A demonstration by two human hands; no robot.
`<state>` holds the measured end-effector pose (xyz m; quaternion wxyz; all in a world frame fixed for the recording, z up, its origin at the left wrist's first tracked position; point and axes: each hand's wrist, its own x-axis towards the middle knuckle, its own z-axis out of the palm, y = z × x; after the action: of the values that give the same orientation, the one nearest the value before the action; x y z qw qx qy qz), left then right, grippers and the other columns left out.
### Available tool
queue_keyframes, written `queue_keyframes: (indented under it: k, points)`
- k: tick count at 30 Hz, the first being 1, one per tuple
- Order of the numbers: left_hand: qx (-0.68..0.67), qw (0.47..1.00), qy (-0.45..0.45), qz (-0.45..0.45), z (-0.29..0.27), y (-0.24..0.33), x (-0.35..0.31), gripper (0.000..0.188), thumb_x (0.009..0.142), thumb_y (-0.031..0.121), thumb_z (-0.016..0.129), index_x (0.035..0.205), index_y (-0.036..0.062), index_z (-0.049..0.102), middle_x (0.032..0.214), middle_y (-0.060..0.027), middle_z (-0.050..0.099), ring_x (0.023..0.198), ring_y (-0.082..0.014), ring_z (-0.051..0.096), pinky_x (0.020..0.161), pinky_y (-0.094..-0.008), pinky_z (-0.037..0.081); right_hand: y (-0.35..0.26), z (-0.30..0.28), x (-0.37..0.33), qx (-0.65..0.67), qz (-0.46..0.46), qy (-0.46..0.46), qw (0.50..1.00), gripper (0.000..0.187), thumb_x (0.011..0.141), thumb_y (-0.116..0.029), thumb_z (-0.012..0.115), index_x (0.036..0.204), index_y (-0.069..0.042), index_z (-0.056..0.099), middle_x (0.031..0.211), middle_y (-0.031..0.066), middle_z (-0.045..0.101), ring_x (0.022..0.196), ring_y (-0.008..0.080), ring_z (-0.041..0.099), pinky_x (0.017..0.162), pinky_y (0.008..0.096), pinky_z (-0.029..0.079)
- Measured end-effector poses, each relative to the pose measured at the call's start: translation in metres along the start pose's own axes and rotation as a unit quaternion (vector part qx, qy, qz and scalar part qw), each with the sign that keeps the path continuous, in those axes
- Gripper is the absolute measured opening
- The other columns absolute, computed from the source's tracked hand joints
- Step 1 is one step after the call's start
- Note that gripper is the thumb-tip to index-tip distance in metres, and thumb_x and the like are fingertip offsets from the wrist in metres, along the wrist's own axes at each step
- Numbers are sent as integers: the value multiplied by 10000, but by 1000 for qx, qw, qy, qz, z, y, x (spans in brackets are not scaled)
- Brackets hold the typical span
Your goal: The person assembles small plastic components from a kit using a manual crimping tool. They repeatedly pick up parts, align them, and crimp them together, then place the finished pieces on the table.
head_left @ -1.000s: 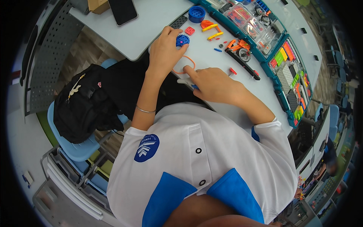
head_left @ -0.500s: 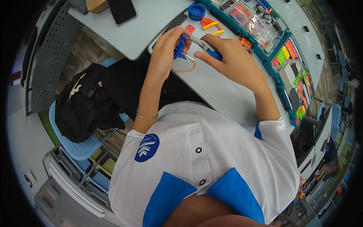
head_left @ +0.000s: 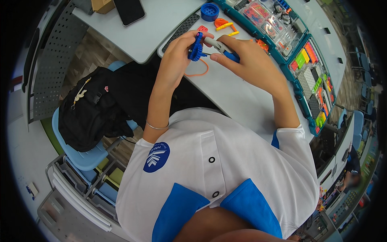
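My left hand point(head_left: 176, 53) is closed around a blue toothed plastic gear point(head_left: 196, 47) above the table's near edge. A thin rod sticks out from the gear toward my other hand. In my right hand point(head_left: 249, 56) is a pair of pliers point(head_left: 221, 46) with grey jaws and blue handles, gripped by thumb and fingers. The jaw tips reach the gear's side beside my left fingertips; what they pinch is hard to make out. Below the gear an orange band or cord point(head_left: 198, 74) lies curved on the tabletop.
A blue wheel point(head_left: 209, 13), orange and yellow pieces point(head_left: 226, 26) and a dark perforated strip point(head_left: 186, 26) lie beyond my hands. At the right lies a teal case point(head_left: 297, 93) of sorted parts. A phone point(head_left: 129, 12) rests on the left table; a black bag point(head_left: 94, 111) covers a blue chair.
The gear has turned in my left hand and shows more of its toothed rim. My right hand with the pliers has shifted slightly to the right.
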<state>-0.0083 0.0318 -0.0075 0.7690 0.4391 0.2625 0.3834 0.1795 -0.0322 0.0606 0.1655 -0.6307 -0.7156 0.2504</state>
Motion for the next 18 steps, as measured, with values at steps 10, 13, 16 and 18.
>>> queue_keyframes:
  k: [10,13,16,18]
  points:
    - [138,988,42,63,3,-1,-3,309,989,87,573,1260,-58,607,1165,-121,662,1094,-137,600,958,-274,472,12,2,9,80,-23,102,991,420,901,-350,692,1145,-9,655,789,176,665,665,273,641,654,364,494]
    - [150,980,72,107,3,-9,0,294,976,78,604,1239,-52,626,1150,-115,668,1081,-132,603,958,-264,471,4,-3,5,40,29,22,999,423,895,-353,692,1138,-9,653,780,175,656,670,290,641,652,380,492]
    - [161,972,98,143,7,-14,3,269,964,49,602,1211,-52,639,1126,-99,657,1064,-125,597,939,-263,481,10,6,5,30,-8,44,999,420,897,-367,684,1116,-9,653,742,169,634,668,310,634,632,396,474]
    - [147,971,106,159,8,-17,4,246,956,14,581,1184,-48,648,1082,-74,636,1029,-116,593,899,-266,504,7,4,5,22,9,33,999,417,899,-375,679,1098,-10,654,732,168,627,675,320,633,631,404,469]
